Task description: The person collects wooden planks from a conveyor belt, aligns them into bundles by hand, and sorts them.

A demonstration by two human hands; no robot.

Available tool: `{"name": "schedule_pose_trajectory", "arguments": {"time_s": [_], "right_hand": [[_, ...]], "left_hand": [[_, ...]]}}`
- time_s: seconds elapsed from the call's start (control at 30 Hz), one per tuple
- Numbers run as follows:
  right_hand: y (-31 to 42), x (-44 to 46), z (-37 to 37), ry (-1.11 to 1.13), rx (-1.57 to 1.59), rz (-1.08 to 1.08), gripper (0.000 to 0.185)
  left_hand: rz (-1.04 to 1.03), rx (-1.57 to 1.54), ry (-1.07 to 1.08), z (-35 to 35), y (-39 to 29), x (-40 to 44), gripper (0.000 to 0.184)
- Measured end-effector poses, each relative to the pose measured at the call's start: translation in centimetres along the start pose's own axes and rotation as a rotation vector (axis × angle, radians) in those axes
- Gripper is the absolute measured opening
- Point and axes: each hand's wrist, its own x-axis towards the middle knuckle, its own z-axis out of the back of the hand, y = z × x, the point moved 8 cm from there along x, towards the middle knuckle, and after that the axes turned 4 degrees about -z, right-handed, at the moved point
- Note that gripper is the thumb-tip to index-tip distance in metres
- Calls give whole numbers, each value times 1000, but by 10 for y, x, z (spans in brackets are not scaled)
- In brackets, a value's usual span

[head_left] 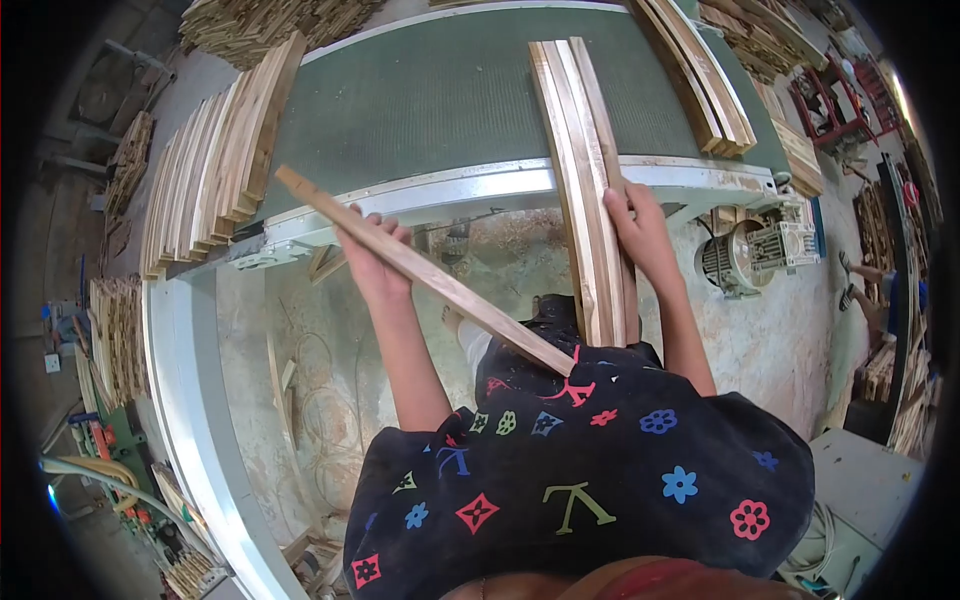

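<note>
Wooden pieces rise in a floor stack (118, 330) at the far left, then a row (215, 150) lines the left edge of the green belt (430, 90). One strip (430, 275) slants across the left hand (380, 270), fingers bent beneath it, tips showing past its far side; whether they clamp it cannot be told. Its lower end overlaps the shirt (580, 490). Rightward, the bundle (585, 180) spans the rail (480, 190), far end over the belt, the right hand (645, 235) clamped on its right side. Work seems partway: both rows laid, bundle together, strip apart. The rail bars the person from the belt; further right come another row (695, 75) and a motor (735, 260).
</note>
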Motion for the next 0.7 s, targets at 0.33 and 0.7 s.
{"name": "schedule_pose_trajectory", "arguments": {"time_s": [0.33, 0.7], "right_hand": [[64, 30, -33, -39, -453, 30, 98], [129, 78, -76, 269, -255, 386, 93]], "left_hand": [[43, 19, 56, -48, 25, -6, 35], [-453, -22, -188, 94, -150, -49, 36]]}}
